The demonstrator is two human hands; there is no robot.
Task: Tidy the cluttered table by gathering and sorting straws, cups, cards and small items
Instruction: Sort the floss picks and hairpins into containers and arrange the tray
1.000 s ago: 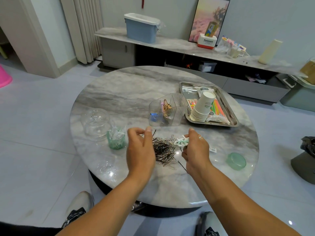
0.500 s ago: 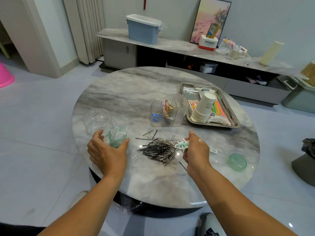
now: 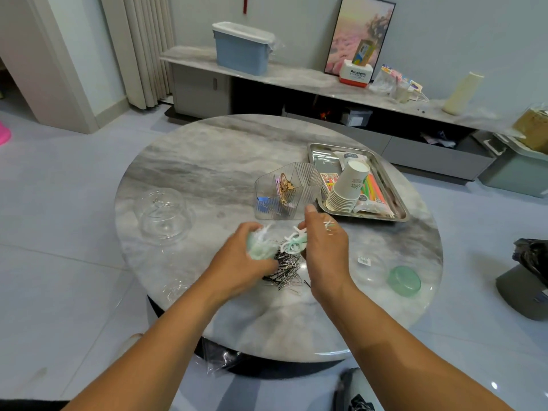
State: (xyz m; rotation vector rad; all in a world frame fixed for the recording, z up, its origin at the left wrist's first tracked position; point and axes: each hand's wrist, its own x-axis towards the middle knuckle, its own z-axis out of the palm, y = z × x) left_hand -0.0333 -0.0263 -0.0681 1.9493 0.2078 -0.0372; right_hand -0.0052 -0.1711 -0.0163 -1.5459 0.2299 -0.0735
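Note:
My left hand [image 3: 238,264] grips a small green container [image 3: 258,247] with white and green picks sticking out, held above a pile of dark hairpins [image 3: 284,269] on the round marble table [image 3: 207,179]. My right hand [image 3: 324,250] holds a bunch of white and mint floss picks [image 3: 293,243] right beside the container's mouth. Behind the hands stands a clear ribbed organizer [image 3: 286,192] with clips inside. A metal tray [image 3: 394,203] holds a stack of paper cups [image 3: 347,186] and coloured straws [image 3: 374,188].
A clear glass dome lid [image 3: 163,213] sits at the table's left. A green round lid [image 3: 404,281] and a small label [image 3: 364,261] lie at the right. A low cabinet [image 3: 296,81] with a blue bin [image 3: 241,48] runs behind; a dark bin [image 3: 530,280] stands right.
My left hand has lifted the green container from the table's left and brought it over the hairpins to my right hand, which rose slightly with the picks.

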